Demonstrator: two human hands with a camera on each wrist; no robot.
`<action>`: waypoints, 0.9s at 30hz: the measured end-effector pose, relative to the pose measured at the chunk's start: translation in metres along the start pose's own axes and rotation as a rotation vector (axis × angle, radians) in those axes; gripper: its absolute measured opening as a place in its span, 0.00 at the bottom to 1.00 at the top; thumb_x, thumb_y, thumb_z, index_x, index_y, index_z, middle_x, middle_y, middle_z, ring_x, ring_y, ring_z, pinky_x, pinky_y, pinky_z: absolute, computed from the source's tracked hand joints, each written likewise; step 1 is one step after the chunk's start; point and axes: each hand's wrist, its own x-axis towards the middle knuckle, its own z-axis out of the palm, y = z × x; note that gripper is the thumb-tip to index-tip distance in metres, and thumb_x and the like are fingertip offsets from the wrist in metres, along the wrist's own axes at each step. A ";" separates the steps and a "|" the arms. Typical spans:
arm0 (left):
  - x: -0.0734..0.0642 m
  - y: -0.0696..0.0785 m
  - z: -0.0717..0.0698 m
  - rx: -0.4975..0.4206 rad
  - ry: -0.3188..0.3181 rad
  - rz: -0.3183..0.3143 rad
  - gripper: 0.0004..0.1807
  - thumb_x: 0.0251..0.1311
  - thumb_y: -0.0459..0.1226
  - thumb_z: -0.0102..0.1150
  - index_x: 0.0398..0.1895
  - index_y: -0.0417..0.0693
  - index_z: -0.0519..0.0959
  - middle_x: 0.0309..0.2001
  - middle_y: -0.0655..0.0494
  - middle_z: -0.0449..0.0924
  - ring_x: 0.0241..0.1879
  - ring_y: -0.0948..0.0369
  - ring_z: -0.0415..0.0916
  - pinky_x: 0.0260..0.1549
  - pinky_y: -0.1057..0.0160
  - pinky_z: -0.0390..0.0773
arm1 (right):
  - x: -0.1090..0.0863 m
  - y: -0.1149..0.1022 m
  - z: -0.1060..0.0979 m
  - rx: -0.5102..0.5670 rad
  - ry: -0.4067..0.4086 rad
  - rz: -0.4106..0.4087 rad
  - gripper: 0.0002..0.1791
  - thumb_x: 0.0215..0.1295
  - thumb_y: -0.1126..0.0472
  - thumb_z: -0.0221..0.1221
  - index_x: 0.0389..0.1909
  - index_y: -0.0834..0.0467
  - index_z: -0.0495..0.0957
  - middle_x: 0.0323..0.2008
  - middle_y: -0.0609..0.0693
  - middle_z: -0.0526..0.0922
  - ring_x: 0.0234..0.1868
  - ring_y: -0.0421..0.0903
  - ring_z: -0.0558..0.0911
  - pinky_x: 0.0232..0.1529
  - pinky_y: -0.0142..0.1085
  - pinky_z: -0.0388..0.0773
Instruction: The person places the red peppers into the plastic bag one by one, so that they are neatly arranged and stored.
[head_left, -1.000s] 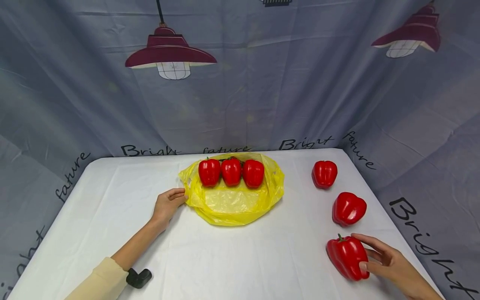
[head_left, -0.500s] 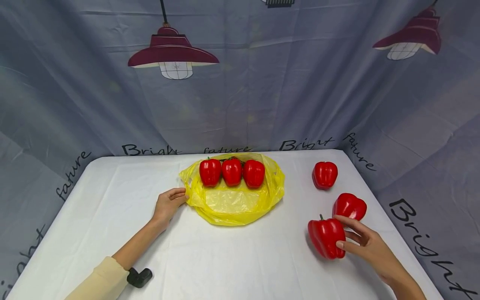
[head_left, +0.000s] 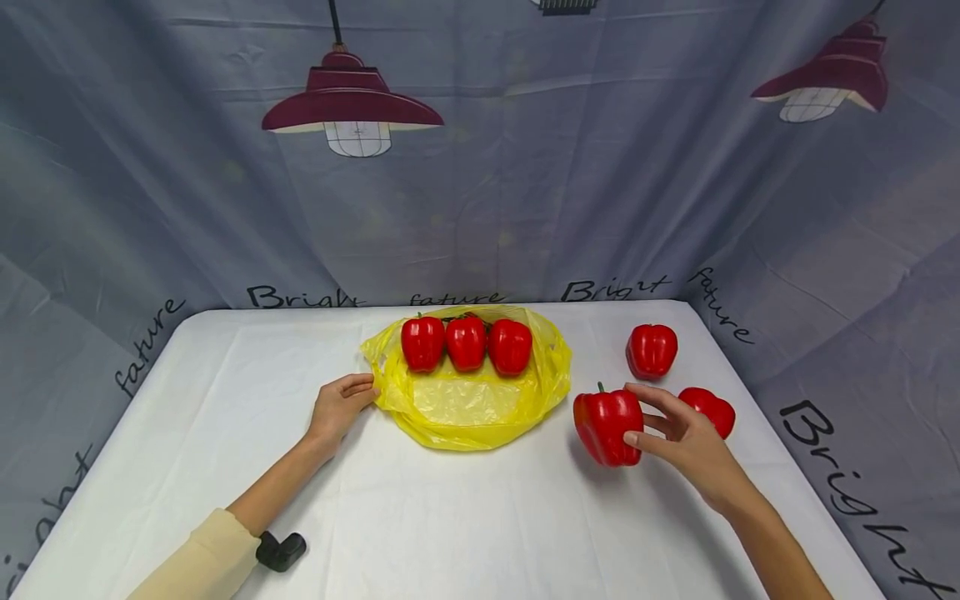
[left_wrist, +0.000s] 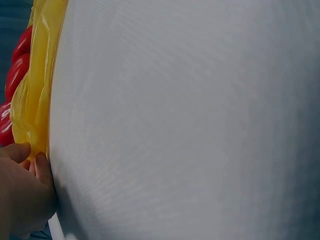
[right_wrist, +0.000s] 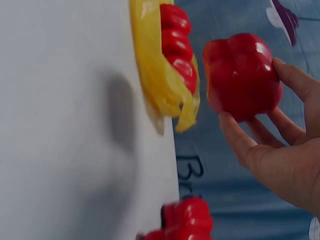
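A red bell pepper [head_left: 606,427] with a green stem is held by my right hand [head_left: 686,446], thumb and fingers gripping its right end. It hangs above the table, its shadow below, as the right wrist view also shows. Left of it an open yellow plastic bag [head_left: 465,408] lies with three red bell peppers [head_left: 467,343] in a row along its back. My left hand [head_left: 341,412] pinches the bag's left edge between thumb and fingers; the pinch shows in the left wrist view on the yellow plastic [left_wrist: 37,110].
Two more red bell peppers lie on the right of the white table [head_left: 442,517]: an upright pepper [head_left: 651,351] at the back and a tilted pepper [head_left: 708,410] partly behind my right hand. A black device [head_left: 281,552] is by the left forearm. A printed grey curtain [head_left: 480,208] surrounds the table.
My right hand has lifted the pepper off the front right of the table and carried it left and back towards the bag. The left hand stays on the bag's edge.
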 end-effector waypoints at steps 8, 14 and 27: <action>0.000 0.002 0.001 -0.012 0.002 -0.004 0.19 0.65 0.30 0.63 0.57 0.31 0.78 0.50 0.41 0.82 0.41 0.67 0.79 0.40 0.74 0.80 | 0.025 -0.019 0.022 0.039 -0.061 -0.040 0.40 0.57 0.62 0.71 0.71 0.58 0.66 0.68 0.62 0.66 0.63 0.67 0.68 0.45 0.50 0.84; 0.001 0.001 0.000 -0.011 0.003 -0.008 0.19 0.65 0.30 0.63 0.57 0.32 0.78 0.51 0.41 0.82 0.42 0.66 0.79 0.41 0.74 0.79 | 0.043 -0.033 0.041 0.064 -0.084 -0.055 0.39 0.58 0.61 0.71 0.70 0.58 0.67 0.69 0.60 0.64 0.64 0.65 0.69 0.47 0.48 0.83; 0.002 0.000 0.000 -0.015 0.005 -0.011 0.18 0.65 0.30 0.62 0.57 0.32 0.78 0.51 0.43 0.82 0.43 0.66 0.79 0.42 0.74 0.79 | 0.078 -0.043 0.085 0.081 -0.173 -0.093 0.38 0.60 0.60 0.70 0.72 0.53 0.68 0.70 0.57 0.66 0.63 0.62 0.71 0.50 0.48 0.82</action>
